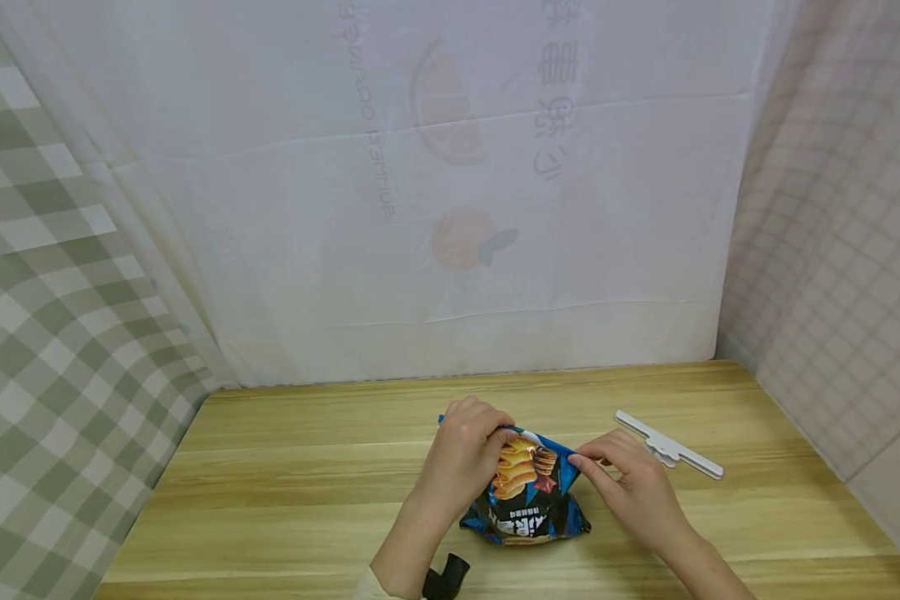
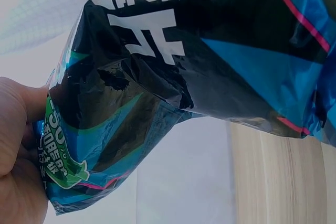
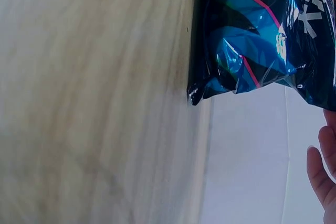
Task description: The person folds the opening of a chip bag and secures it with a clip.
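A blue and black chip bag (image 1: 528, 492), printed with ridged chips, stands on the wooden table between both hands. My left hand (image 1: 461, 454) grips its top edge on the left, thumb in front and fingers behind. At the top right corner, my right hand (image 1: 633, 483) pinches the bag between thumb and forefinger. The left wrist view shows the bag (image 2: 157, 72) creased and bulging, with the left hand (image 2: 18, 145) holding its end. In the right wrist view, the lower corner of the bag (image 3: 252, 40) is near the table, and the right hand's fingers (image 3: 319, 174) show at the edge.
A white sealing clip (image 1: 667, 446) lies on the table (image 1: 292, 483) just beyond the right hand. Some black object (image 1: 447, 577) shows beside the left forearm. A white printed cloth (image 1: 307, 250) hangs behind, with checked cloths (image 1: 60, 292) at the sides.
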A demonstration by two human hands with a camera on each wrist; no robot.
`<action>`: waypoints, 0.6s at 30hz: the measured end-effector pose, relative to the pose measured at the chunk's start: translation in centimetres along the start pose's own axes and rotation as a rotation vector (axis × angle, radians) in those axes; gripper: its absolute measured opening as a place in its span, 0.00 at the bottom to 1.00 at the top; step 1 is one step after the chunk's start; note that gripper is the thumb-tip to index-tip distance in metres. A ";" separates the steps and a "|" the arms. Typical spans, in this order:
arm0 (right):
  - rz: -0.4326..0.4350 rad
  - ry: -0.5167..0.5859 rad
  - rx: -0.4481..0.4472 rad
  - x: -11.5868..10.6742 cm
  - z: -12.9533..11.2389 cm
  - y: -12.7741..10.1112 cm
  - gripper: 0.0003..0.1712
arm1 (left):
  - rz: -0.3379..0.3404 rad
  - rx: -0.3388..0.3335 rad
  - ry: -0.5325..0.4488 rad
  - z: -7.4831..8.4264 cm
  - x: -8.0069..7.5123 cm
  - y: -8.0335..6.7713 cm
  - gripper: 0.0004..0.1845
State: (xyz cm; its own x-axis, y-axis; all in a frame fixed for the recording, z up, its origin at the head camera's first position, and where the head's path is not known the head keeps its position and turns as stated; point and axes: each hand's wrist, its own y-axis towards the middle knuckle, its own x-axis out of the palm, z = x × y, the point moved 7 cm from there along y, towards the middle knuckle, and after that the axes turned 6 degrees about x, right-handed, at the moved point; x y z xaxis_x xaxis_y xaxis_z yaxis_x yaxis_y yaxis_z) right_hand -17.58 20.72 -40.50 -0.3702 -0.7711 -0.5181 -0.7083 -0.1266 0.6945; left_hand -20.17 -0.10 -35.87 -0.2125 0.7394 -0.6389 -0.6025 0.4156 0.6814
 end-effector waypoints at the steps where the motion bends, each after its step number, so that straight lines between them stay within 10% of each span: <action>1: -0.002 0.000 0.000 0.0 0.0 0.0 0.23 | -0.001 0.002 -0.002 0.0 0.0 0.0 0.03; 18: -0.126 -0.152 0.075 -2.1 1.5 0.6 0.20 | 0.014 0.031 -0.011 0.2 -0.2 0.0 0.03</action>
State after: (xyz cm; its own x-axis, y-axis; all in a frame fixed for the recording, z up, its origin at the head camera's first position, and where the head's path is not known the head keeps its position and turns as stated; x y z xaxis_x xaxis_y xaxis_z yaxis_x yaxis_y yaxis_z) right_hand -18.14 23.23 -39.79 -0.3583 -0.6483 -0.6718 -0.7952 -0.1651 0.5835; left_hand -19.98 -0.13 -35.69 -0.2118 0.7512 -0.6252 -0.5755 0.4212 0.7010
